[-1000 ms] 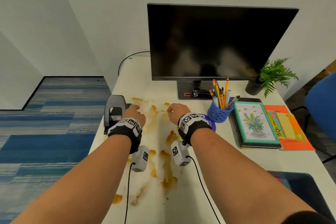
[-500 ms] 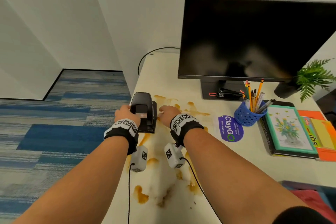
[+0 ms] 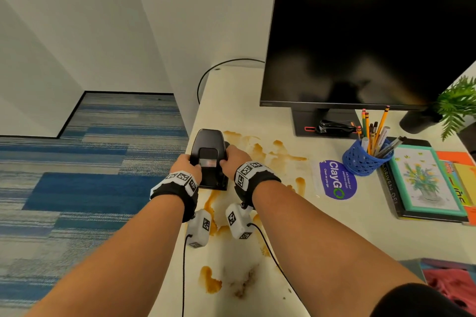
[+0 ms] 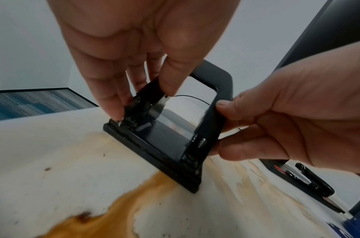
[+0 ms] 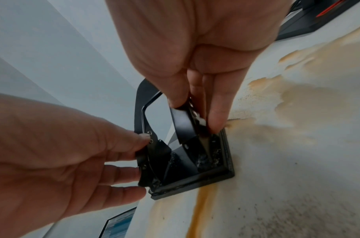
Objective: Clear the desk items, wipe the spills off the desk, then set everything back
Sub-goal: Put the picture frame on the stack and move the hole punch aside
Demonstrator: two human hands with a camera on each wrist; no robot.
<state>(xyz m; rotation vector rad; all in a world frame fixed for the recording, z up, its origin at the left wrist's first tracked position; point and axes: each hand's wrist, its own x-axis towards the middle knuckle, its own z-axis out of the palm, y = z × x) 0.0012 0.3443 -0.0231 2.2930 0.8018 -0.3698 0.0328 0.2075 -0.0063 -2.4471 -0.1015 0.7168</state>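
Fingers point(image 4: 122, 103) of left hand point(image 3: 186, 165) and right hand point(image 3: 234, 156) now pinch hole punch point(image 3: 210, 158) from both sides; second ago both hands hovered over spill point(image 3: 260, 152), punch untouched. Punch sits at desk point(image 3: 334, 234) left edge, base on coffee-coloured stain. Clearing likely starts here; pencil cup point(image 3: 365, 159), books point(image 3: 425, 183) await.
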